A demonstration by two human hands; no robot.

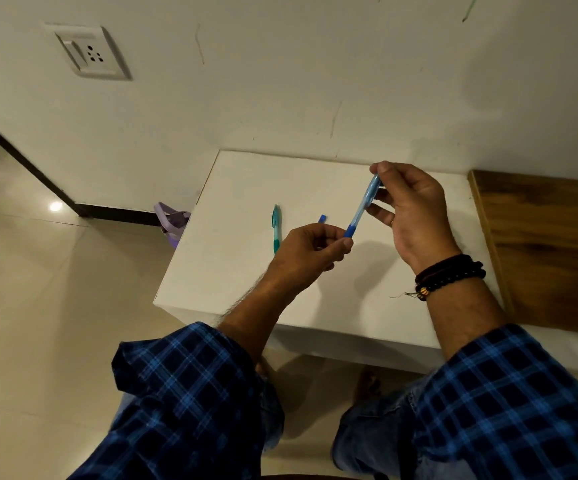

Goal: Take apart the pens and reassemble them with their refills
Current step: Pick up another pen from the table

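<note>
Blue pen [362,207] is held above the worktop [239,271], slanted: its dark lower end is pinched by the left hand [310,251], its pale upper barrel gripped by the right hand [415,216]. Separation would likely be made along that slant.

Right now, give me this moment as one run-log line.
right hand: grips blue pen barrel | left hand: pinches its dark-blue end | teal pen: lies on white table | small blue part: on table

Translucent plastic pen [363,206], matt white table [239,237]
</note>
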